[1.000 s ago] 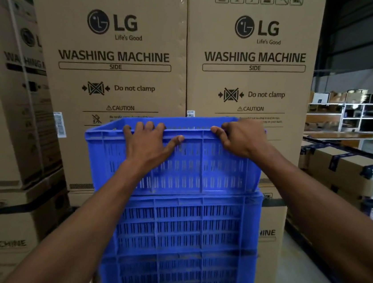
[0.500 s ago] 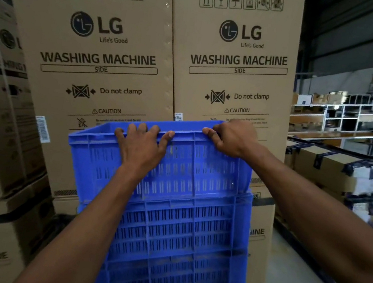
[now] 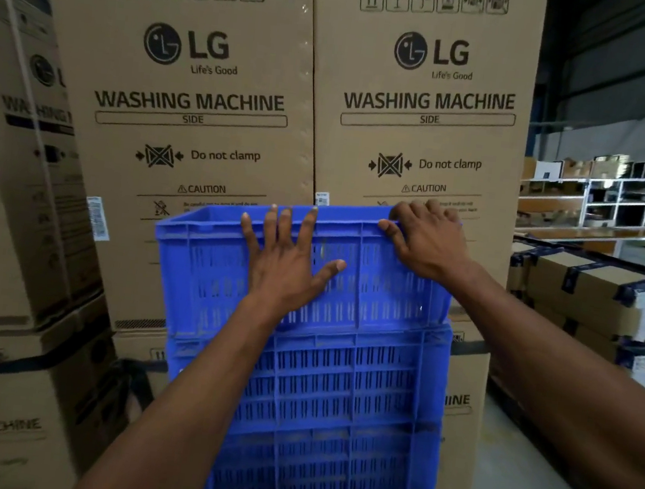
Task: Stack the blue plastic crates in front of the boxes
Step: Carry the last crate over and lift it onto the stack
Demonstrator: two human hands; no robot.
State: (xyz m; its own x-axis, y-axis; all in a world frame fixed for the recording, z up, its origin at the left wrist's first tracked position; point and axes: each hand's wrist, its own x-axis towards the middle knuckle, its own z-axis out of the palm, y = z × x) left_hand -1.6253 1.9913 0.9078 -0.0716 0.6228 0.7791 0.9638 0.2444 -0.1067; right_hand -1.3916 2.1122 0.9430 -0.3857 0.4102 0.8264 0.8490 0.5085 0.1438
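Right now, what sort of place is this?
Most likely an appliance warehouse: stacked washing machine boxes fill the view, blue crates stand piled in front of them, and shelving with more cartons lines the far right.

crates (image 3: pixel 337 386): blue plastic, slotted, dusty matt | boxes (image 3: pixel 205 130): brown cardboard, matt, printed | floor (image 3: pixel 518 487): smooth grey

There is one view only, from a wide-angle camera on the person's head. It faces forward and slightly down, close to the stack of blue crates (image 3: pixel 337 386) at arm's reach, with both forearms entering from the near edge. The washing machine boxes (image 3: pixel 417 106) fill the far side; shelving (image 3: pixel 619 201) lies far right.
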